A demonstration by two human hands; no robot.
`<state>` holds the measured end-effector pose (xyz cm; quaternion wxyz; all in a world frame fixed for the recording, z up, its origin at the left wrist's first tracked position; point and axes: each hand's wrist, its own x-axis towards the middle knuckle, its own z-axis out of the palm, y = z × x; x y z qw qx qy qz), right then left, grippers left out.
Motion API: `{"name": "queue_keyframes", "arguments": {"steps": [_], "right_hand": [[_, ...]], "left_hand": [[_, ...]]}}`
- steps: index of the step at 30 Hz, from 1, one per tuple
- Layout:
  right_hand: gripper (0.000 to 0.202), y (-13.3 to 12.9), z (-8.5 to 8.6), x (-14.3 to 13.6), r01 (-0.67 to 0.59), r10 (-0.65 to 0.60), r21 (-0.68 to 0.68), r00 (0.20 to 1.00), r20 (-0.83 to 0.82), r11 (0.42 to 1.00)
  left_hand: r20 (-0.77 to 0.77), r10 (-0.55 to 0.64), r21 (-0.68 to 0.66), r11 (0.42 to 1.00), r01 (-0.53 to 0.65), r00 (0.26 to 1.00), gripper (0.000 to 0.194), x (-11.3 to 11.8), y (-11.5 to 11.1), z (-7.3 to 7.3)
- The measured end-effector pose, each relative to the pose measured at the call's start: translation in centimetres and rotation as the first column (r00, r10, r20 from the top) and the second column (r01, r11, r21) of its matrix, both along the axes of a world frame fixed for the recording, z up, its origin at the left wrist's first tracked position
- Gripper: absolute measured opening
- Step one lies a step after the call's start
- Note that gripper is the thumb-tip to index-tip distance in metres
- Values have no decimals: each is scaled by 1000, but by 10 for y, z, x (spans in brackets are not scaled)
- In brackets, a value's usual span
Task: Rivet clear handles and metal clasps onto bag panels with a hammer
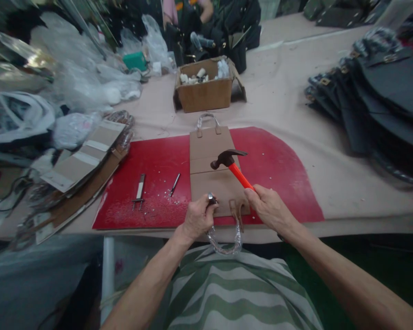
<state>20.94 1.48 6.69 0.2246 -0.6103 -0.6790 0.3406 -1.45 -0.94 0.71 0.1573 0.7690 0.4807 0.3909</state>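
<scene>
A tan leather piece lies on the red mat, with a plastic-wrapped handle at its far end and another wrapped handle hanging over the table edge. My left hand is closed around a short metal tool, held upright at the near left corner of the leather. My right hand grips the orange shaft of a hammer. The dark hammer head is above the leather, apart from the metal tool.
On the mat's left are a pronged tool, a thin metal rod and small white bits. An open cardboard box stands behind the mat. Leather pieces are piled left, dark pieces right. A person's arm shows behind.
</scene>
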Motion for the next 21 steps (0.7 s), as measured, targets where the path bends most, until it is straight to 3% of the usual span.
{"name": "queue_keyframes", "arguments": {"steps": [4,6,12,14,18,21], "right_hand": [[34,-23,48,11,-3,1,163,1000,11,987],[33,-32,62,15,-24,16,210,999,40,977],[33,-45,55,22,-101,86,169,992,95,980],[33,-46,61,25,-119,101,172,989,112,978],[33,-54,86,26,-62,33,347,995,90,936],[30,-60,86,28,-27,-20,473,995,94,881]], "left_hand": [[-8,-39,-53,998,39,999,14,-1,4,-4],[-6,-24,-75,997,23,1000,14,-1,5,-6],[4,-24,-61,998,24,1000,17,2,7,-6],[0,-28,-57,998,28,1000,16,3,7,-5],[-8,-32,-19,999,32,999,18,4,7,-7],[-23,-21,-1,1000,21,1000,17,6,7,-9]]}}
